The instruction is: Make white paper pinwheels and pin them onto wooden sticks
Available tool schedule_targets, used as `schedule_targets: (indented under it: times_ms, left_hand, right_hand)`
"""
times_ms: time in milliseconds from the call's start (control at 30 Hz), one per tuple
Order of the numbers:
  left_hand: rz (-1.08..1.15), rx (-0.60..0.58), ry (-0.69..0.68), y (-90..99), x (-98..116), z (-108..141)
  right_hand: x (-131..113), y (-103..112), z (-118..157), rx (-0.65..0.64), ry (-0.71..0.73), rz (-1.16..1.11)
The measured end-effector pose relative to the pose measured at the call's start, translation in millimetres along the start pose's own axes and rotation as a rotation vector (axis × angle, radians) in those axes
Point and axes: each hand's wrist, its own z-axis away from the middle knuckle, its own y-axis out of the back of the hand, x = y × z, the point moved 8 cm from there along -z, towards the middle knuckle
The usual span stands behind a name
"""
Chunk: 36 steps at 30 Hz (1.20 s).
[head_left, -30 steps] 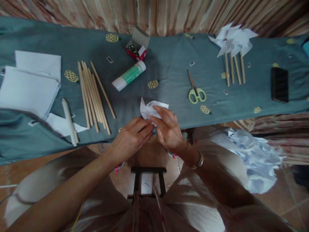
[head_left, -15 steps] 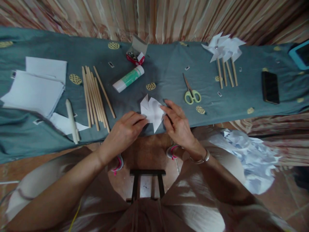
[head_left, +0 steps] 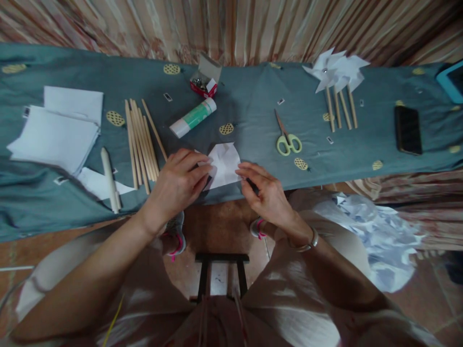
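Note:
A small white piece of paper (head_left: 224, 166), partly folded, lies near the table's front edge between my hands. My left hand (head_left: 181, 176) pinches its left side, thumb and fingers closed on the paper. On the other side, the fingertips of my right hand (head_left: 264, 190) close on the paper's right edge. Beyond the paper lies a glue stick (head_left: 193, 117) with a green and white label. Scissors (head_left: 287, 140) with pale green handles rest to the right of my right hand. Several wooden sticks (head_left: 139, 144) lie left of my left hand.
Stacked white paper (head_left: 54, 140) and a white utility knife or pen-like tool (head_left: 110, 178) lie left. An opened red box (head_left: 205, 82) of small metal pieces stands behind. Paper pinwheels (head_left: 336, 70) on sticks and a phone (head_left: 408, 130) lie right. A bag of paper (head_left: 372, 236) sits below.
The paper has gone from a pinwheel-like folded shape to a wider, flatter one. My left hand has shifted left with its side of the paper; my right hand has barely moved.

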Motion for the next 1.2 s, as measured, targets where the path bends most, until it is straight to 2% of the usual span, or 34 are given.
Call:
schedule_targets:
  times_ms: [100, 200, 400, 633, 767, 933, 1200]
  left_hand:
    - [-0.002, -0.020, -0.032, -1.4, 15.4, -1.3]
    - [0.007, -0.090, -0.048, -11.5, 26.9, -1.5]
    - [-0.025, -0.101, -0.067, -19.4, 33.2, -2.4]
    - [-0.072, -0.142, -0.075, -16.6, 37.2, -3.9]
    - [-0.045, -0.105, -0.084, -10.3, 41.9, -0.8]
    - [0.001, -0.070, -0.144, -4.5, 53.5, 1.5]
    - [0.022, -0.070, -0.130, -5.5, 53.8, 0.3]
  right_hand:
    - [-0.8, -1.0, 0.5, -0.010, -0.003, -0.018]
    - [-0.6, -1.4, 1.4, -0.009, -0.010, -0.028]
    - [-0.7, 0.3, 2.7, -0.001, -0.009, -0.042]
    - [2.6, 9.0, 1.1, -0.019, 0.003, -0.021]
    - [6.0, 11.6, 2.3, -0.045, 0.002, -0.035]
    - [11.2, 9.6, 5.1, -0.063, -0.016, -0.093]
    - [16.6, 3.3, 3.8, -0.069, -0.042, -0.133]
